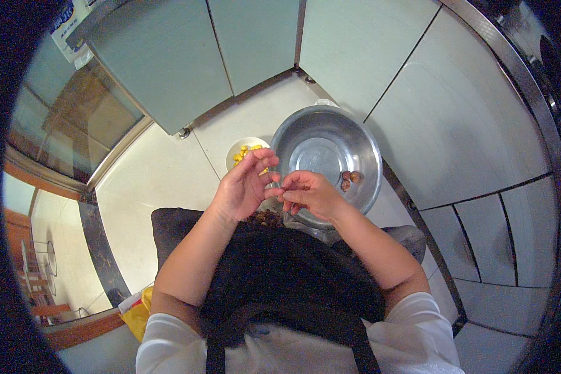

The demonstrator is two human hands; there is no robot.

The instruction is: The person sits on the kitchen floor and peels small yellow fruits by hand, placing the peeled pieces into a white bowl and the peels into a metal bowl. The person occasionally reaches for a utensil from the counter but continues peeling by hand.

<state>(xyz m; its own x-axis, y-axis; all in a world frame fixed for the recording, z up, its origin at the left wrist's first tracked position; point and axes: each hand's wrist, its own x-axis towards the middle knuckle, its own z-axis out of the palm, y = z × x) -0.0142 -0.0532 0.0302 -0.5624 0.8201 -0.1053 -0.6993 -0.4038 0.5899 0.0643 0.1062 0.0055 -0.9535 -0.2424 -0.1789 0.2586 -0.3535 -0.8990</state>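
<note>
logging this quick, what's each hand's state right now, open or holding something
Left hand: open, loosely curled.
Right hand: curled; whether it holds anything cannot be told.

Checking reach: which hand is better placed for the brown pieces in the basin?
Right hand, probably: it appears nearer the brown pieces in the basin; the left hand is nearer the white bowl.

Pale tiled floor [137, 171], grey-green cabinets [467, 118]
</note>
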